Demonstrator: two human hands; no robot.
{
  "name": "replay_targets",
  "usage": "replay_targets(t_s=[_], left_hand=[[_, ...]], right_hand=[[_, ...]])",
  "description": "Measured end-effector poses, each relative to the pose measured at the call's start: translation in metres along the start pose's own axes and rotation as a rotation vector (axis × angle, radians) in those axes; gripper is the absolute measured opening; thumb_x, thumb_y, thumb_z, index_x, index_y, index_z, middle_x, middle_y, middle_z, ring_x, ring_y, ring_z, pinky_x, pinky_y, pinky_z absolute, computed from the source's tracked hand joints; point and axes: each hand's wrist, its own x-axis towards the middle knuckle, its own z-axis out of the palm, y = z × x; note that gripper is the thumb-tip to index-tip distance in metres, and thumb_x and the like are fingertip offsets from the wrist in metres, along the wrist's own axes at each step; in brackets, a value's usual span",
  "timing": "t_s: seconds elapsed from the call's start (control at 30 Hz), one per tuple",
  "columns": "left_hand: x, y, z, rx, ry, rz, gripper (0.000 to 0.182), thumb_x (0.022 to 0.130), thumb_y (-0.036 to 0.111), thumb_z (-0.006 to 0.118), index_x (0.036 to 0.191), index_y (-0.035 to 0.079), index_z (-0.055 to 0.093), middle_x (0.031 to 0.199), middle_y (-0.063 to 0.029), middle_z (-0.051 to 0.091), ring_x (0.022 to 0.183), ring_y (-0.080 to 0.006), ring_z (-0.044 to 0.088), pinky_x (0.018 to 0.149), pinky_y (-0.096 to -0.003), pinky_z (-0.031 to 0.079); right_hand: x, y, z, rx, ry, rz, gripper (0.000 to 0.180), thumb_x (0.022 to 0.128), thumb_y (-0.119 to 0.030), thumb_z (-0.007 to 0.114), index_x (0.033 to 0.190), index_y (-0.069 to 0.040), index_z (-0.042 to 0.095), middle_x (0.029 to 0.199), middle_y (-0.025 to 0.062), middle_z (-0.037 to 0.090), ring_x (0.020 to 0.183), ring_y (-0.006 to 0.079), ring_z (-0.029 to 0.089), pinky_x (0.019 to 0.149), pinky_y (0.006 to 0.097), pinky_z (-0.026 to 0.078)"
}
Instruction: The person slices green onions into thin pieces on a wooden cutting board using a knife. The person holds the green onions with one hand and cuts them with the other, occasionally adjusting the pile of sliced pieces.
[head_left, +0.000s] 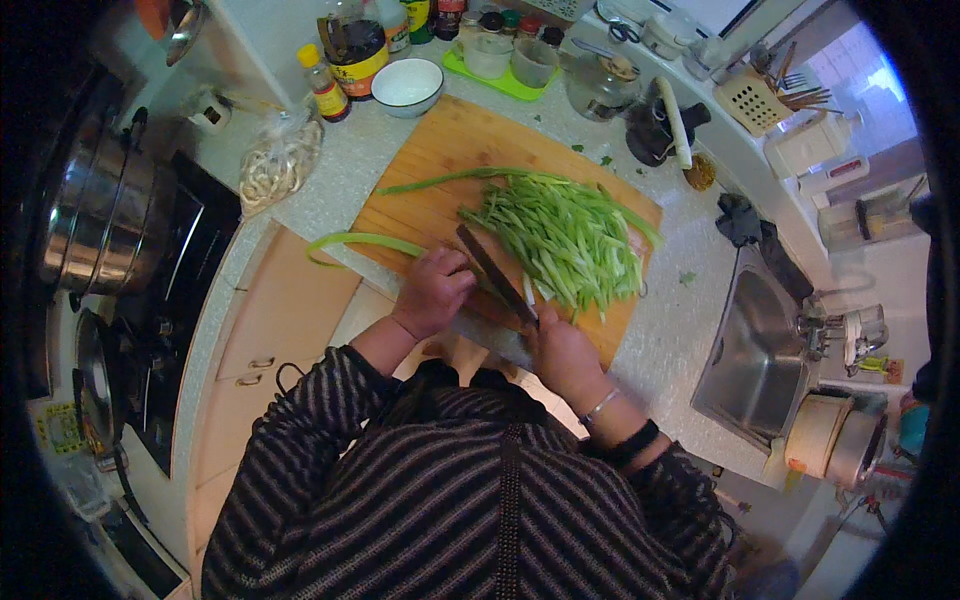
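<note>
My left hand (435, 292) presses a long green stalk (367, 238) onto the near left part of a wooden cutting board (465, 135); the stalk's leafy end hangs past the board's left edge. In my right hand (566, 352) is the handle of a kitchen knife (495, 274), its dark blade pointing up and left beside my left fingers. Right of the blade lies a large heap of sliced green stalks (566, 240). Another long stalk (442, 178) stretches across the board behind the heap. My left fingertips are partly hidden.
A white bowl (407, 86), a sauce bottle (326, 86) and a green tray with jars (499, 84) stand behind the board. To the left are a knotted plastic bag (277, 161) and a stove with a steel steamer (109, 214). A steel sink (761, 345) is at the right.
</note>
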Motion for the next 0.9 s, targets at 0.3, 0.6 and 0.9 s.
replay_targets(t_s=[0.3, 0.6, 0.9], left_hand=[[-0.001, -0.003, 0.007, -0.031, 0.012, -0.007, 0.014, 0.075, 0.008, 0.071, 0.087, 0.009, 0.065, 0.100, -0.0092, 0.061, 0.096, -0.0328, 0.058, 0.082, -0.0435, 0.048], [-0.001, 0.000, 0.008, -0.027, 0.028, -0.035, 0.017, 0.073, 0.007, 0.070, 0.090, 0.010, 0.067, 0.098, -0.0075, 0.061, 0.096, -0.0322, 0.058, 0.081, -0.0448, 0.049], [-0.003, -0.003, 0.006, -0.023, 0.007, -0.011, 0.018, 0.074, 0.005, 0.068, 0.092, 0.008, 0.068, 0.101, -0.0106, 0.063, 0.094, -0.0346, 0.058, 0.081, -0.0452, 0.050]], right_hand=[[-0.011, 0.020, -0.021, -0.076, 0.170, -0.155, 0.026, 0.100, -0.027, 0.056, 0.110, -0.003, 0.052, 0.077, 0.0271, 0.068, 0.073, 0.0464, 0.068, 0.065, 0.0571, 0.055], [-0.025, 0.016, -0.032, -0.034, -0.044, -0.082, 0.042, 0.099, -0.021, 0.058, 0.137, -0.005, 0.050, 0.104, 0.0303, 0.066, 0.100, 0.0470, 0.065, 0.083, 0.0551, 0.053], [0.024, 0.001, -0.002, -0.018, 0.014, -0.117, 0.026, 0.099, -0.024, 0.059, 0.108, 0.000, 0.053, 0.080, 0.0279, 0.067, 0.078, 0.0498, 0.065, 0.069, 0.0567, 0.052]])
